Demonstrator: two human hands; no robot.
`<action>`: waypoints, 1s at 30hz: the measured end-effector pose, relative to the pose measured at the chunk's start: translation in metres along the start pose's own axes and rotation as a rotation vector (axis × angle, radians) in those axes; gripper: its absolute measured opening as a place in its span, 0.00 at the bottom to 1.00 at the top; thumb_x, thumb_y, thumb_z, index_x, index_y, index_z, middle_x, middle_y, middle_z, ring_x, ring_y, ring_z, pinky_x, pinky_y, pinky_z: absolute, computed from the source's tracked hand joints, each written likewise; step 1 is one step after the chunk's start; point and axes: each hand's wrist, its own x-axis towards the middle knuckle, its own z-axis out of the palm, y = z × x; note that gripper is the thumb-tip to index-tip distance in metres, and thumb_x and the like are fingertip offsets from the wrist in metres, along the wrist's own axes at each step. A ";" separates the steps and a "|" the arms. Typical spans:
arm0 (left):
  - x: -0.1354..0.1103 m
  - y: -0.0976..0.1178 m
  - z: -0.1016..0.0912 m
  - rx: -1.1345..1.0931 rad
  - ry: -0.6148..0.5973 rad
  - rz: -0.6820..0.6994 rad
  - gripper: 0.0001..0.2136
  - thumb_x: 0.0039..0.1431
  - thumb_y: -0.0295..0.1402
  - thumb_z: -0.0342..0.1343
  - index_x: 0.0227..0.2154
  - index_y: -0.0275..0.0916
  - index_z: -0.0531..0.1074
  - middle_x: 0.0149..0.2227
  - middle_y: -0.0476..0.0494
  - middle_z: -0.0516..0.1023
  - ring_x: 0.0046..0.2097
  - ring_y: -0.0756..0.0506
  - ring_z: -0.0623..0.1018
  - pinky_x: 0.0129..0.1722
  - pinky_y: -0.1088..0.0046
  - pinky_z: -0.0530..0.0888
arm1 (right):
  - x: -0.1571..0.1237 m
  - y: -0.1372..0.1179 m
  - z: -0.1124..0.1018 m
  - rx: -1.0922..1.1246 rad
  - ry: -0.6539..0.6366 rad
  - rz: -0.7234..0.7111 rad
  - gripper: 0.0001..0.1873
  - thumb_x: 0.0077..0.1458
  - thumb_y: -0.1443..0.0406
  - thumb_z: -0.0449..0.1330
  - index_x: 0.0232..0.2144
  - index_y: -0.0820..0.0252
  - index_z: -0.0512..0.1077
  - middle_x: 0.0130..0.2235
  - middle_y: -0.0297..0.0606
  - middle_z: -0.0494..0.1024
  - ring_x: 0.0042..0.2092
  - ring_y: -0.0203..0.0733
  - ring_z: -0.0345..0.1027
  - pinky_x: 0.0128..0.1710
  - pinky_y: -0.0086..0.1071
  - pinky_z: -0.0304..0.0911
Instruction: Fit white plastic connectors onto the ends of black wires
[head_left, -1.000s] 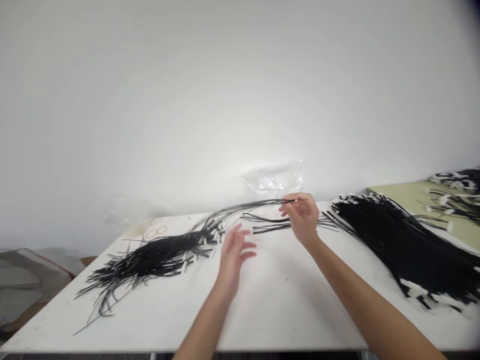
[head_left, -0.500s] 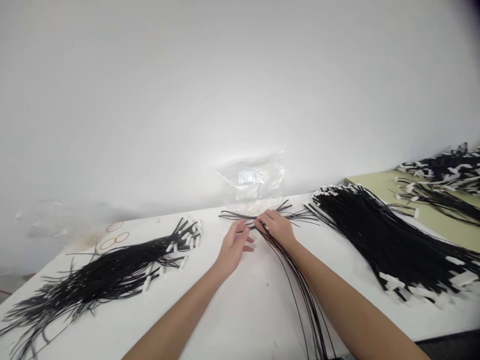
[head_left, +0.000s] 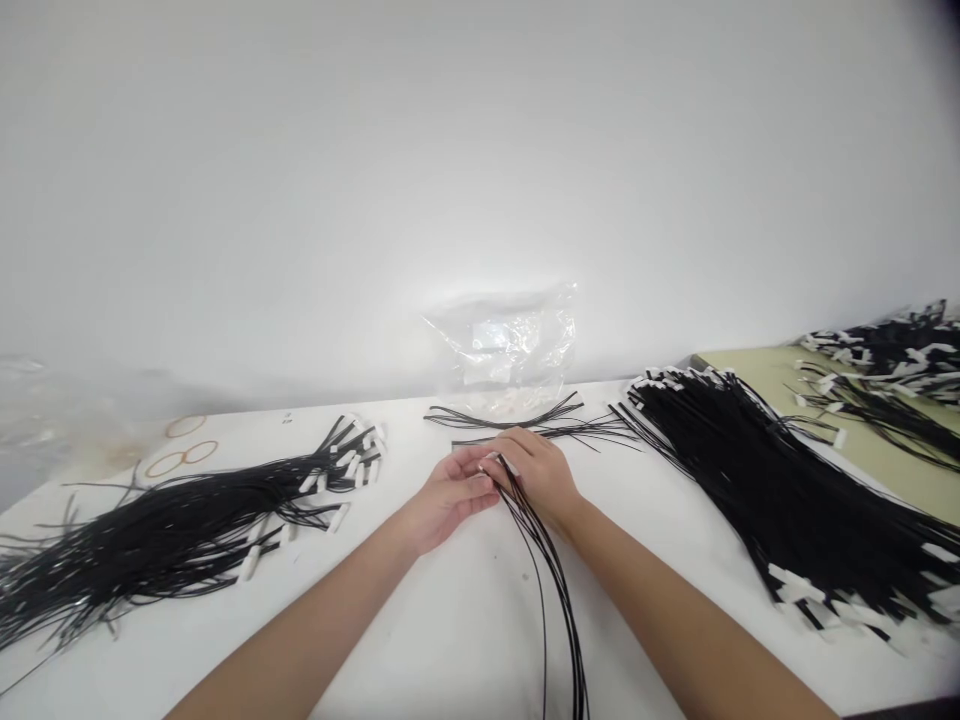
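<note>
Both my hands meet over the middle of the white table. My right hand [head_left: 536, 475] is closed round the upper end of a thin bundle of black wires [head_left: 559, 580], which curves down toward the bottom edge of the view. My left hand [head_left: 450, 500] pinches at the same end with thumb and fingers. The tips of the wires are partly hidden between the fingers. Just behind the hands lie a few loose black wires [head_left: 510, 420], some with their ends fanned out to the right.
A pile of black wires with white connectors [head_left: 187, 530] lies at left, near orange rubber bands [head_left: 184, 458]. A larger wire stack [head_left: 750, 480] covers the right side. A clear plastic bag [head_left: 502, 345] leans on the wall. More wires [head_left: 892, 400] rest on a yellowish surface [head_left: 750, 360].
My left hand has come right against my right hand and closed on the wire ends. The gathered wires have shifted left with my right hand. The view has turned slightly.
</note>
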 end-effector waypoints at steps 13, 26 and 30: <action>0.000 -0.001 0.003 0.022 0.066 0.043 0.20 0.46 0.23 0.61 0.44 0.38 0.69 0.39 0.43 0.73 0.41 0.46 0.75 0.47 0.62 0.71 | 0.003 0.010 -0.005 -0.082 0.102 -0.220 0.08 0.57 0.64 0.52 0.37 0.56 0.70 0.38 0.36 0.73 0.38 0.32 0.66 0.36 0.26 0.59; 0.009 0.017 -0.046 1.300 0.686 0.507 0.16 0.56 0.28 0.44 0.46 0.36 0.67 0.40 0.38 0.70 0.38 0.43 0.72 0.44 0.60 0.69 | -0.004 0.074 -0.012 -0.259 -0.169 0.186 0.13 0.58 0.64 0.51 0.45 0.57 0.67 0.48 0.40 0.71 0.51 0.44 0.60 0.52 0.42 0.52; 0.002 0.021 -0.049 1.849 0.658 0.464 0.19 0.50 0.20 0.43 0.45 0.32 0.68 0.50 0.30 0.64 0.50 0.35 0.66 0.49 0.54 0.65 | -0.007 0.078 -0.011 -0.282 -0.191 0.299 0.11 0.59 0.62 0.49 0.37 0.54 0.71 0.42 0.38 0.73 0.49 0.45 0.61 0.56 0.55 0.34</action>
